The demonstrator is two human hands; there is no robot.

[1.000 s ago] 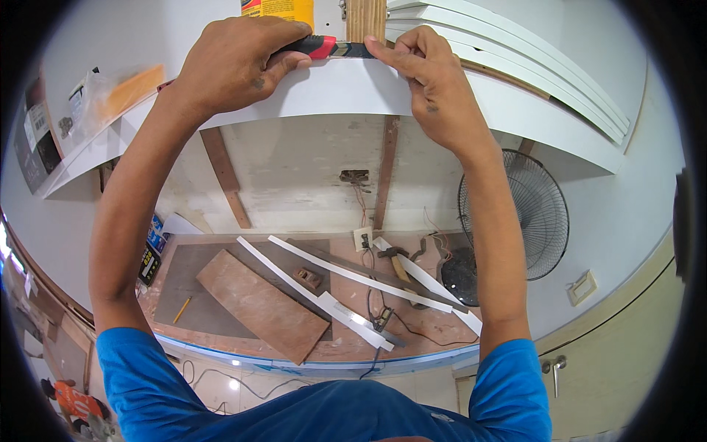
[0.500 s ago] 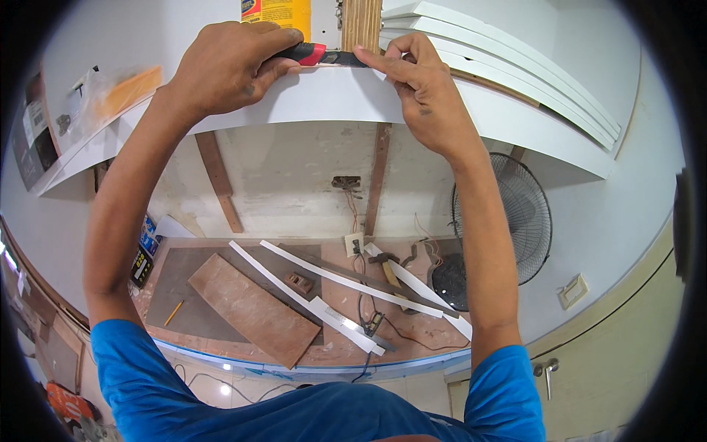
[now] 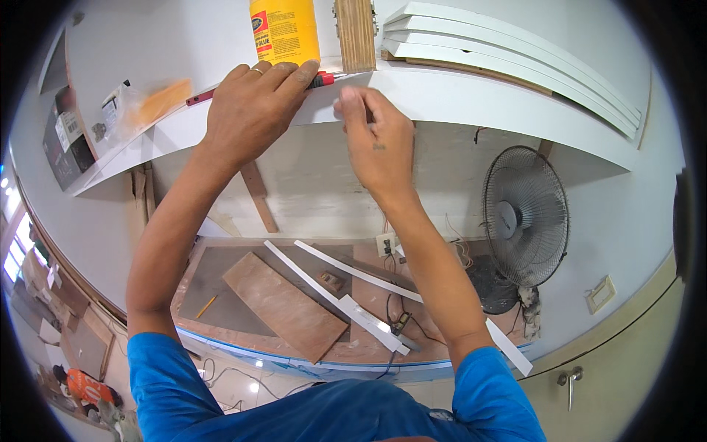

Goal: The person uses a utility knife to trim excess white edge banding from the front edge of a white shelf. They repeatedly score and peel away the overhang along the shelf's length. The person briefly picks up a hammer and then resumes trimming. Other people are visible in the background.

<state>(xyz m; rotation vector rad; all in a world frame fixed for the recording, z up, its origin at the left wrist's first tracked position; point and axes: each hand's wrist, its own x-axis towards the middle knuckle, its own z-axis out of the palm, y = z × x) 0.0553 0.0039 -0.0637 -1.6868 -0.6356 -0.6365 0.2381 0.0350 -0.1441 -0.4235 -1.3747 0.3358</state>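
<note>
Pale walls (image 3: pixel 611 214) around a long white shelf (image 3: pixel 464 103), two bare hands at its front edge

Across the upper frame the shelf runs from side to side, bowed by the lens. The left hand (image 3: pixel 254 110), upper middle and a little left, is closed around a red-tipped tool (image 3: pixel 322 79), whose thin metal end points right along the shelf's edge. The right hand (image 3: pixel 379 144) sits just to its right, fingers curled in and blurred; from where I stand I cannot tell whether it pinches anything.

Behind the left hand stands a yellow bottle (image 3: pixel 286 33); right of that, a wooden post (image 3: pixel 356 40) with metal fittings on its sides. White panels (image 3: pixel 508 66) lie stacked at upper right, and a clear bag with something orange (image 3: pixel 166 99) rests at upper left.

Below, in the lower middle, the desk carries a brown board (image 3: pixel 287 306), a yellow pencil (image 3: pixel 206 307) to its left, and white strips (image 3: pixel 368 278) lying aslant. A black fan (image 3: pixel 526 214) stands at right, beyond the right forearm. Far off at lower left is another person (image 3: pixel 88 387) in orange.
</note>
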